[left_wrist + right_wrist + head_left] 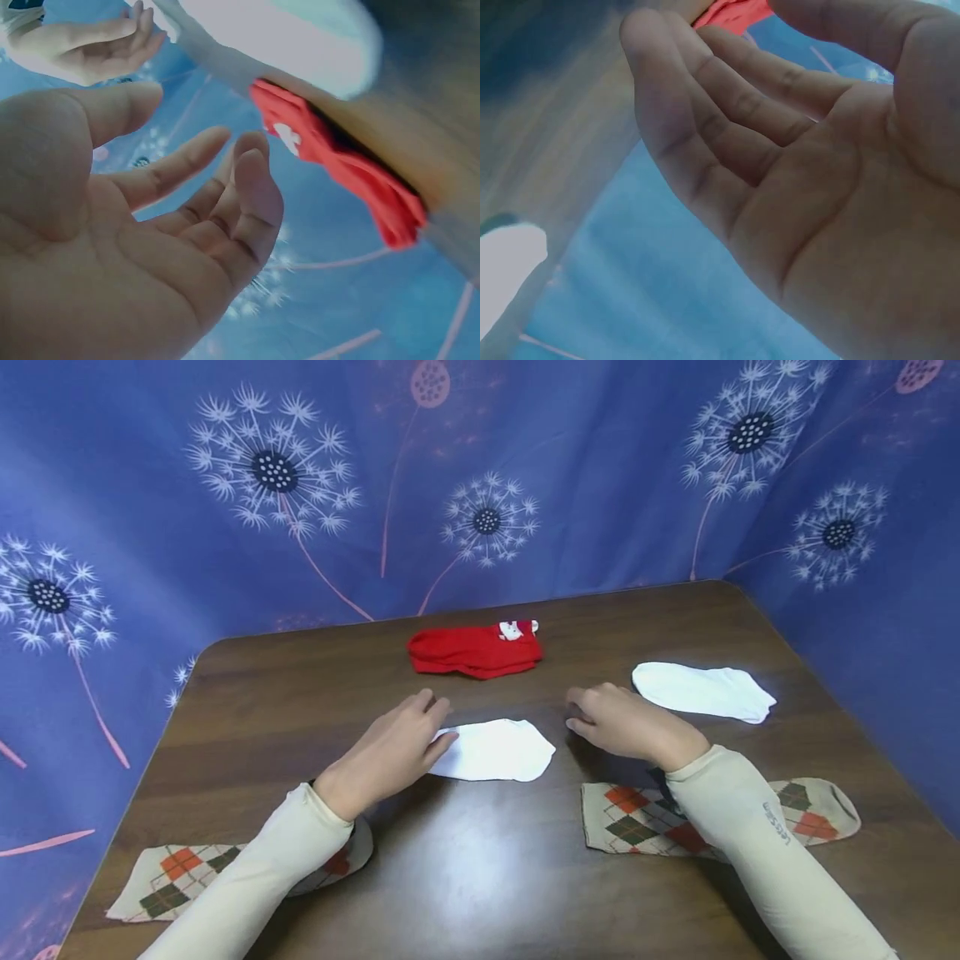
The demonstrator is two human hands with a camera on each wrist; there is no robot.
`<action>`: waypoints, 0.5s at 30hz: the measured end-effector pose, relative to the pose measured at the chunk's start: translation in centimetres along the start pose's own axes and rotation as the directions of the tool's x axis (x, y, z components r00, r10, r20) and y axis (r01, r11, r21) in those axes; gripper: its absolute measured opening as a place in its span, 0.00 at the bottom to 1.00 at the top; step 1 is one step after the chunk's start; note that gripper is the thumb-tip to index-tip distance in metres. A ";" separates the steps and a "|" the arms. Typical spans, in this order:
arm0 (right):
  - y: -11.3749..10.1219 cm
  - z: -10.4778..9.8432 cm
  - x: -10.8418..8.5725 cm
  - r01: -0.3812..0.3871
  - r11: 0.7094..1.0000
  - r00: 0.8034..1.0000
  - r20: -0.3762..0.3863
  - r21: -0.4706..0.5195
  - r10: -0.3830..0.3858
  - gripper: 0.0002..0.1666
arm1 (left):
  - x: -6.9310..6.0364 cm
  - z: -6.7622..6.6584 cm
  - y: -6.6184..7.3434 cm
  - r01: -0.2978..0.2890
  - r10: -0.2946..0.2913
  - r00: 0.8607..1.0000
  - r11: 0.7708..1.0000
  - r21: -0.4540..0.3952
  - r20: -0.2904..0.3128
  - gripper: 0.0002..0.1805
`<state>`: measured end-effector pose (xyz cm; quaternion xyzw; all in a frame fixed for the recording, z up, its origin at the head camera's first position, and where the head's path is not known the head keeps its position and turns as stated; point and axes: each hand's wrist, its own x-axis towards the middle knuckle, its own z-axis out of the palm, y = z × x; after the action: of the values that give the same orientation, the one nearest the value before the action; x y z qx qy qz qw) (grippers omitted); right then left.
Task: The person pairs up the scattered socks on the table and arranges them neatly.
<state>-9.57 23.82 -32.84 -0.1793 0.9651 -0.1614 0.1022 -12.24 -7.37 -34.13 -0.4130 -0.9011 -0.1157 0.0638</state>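
Note:
A white sock (498, 752) lies flat in the middle of the table, its left end hidden behind my left hand (386, 752). In the left wrist view that hand's fingers are loosely bent, with nothing in the palm. My right hand (630, 722) is over the table between this sock and a second white sock (705, 689). The right wrist view shows the palm empty and the fingers relaxed. Farther back lies a folded red sock (468, 652) with a white figure near its right end; I cannot tell whether it is one sock or a pair.
One argyle sock (168, 877) lies at the front left, partly under my left sleeve (262, 860). Another argyle sock (630, 822) lies at the right, crossed by my right sleeve (757, 827). A blue dandelion-print cloth (600, 468) hangs behind the brown table (465, 877).

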 end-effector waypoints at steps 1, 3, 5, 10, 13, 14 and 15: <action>0.1 0.1 0.0 -0.001 1.000 1.000 0.005 0.002 0.001 0.15 | 0.3 0.0 0.2 -0.005 0.005 1.000 1.000 -0.006 0.006 0.13; 0.4 0.2 -0.1 0.000 1.000 1.000 0.018 0.009 0.000 0.14 | 0.8 0.2 0.6 -0.021 0.021 1.000 1.000 -0.005 0.011 0.13; 0.6 0.2 -0.1 -0.007 1.000 1.000 0.030 0.015 0.007 0.15 | 1.3 0.4 1.0 -0.049 0.049 0.999 0.999 -0.007 0.007 0.11; 1.7 -0.5 -0.8 -0.036 0.999 0.999 -0.008 0.006 0.036 0.16 | 3.3 0.5 1.8 -0.111 0.111 0.994 0.994 -0.002 -0.016 0.09; 2.7 -0.9 -1.6 -0.050 0.999 0.997 -0.062 -0.014 0.049 0.13 | 4.6 0.4 2.2 -0.133 0.133 0.991 0.991 -0.001 -0.006 0.08; 3.0 -1.0 -1.8 -0.049 0.999 0.995 -0.083 -0.023 0.047 0.11 | 5.0 0.3 2.4 -0.139 0.139 0.990 0.990 -0.005 -0.002 0.08; 3.4 -1.1 -2.1 -0.051 0.998 0.994 -0.100 -0.028 0.048 0.11 | 5.4 0.2 2.5 -0.148 0.148 0.989 0.989 -0.011 0.001 0.08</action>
<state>-8.99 27.89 -32.67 -0.1486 0.9755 -0.1526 0.0552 -13.88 -1.77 -32.83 -0.4791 -0.8675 -0.1150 0.0690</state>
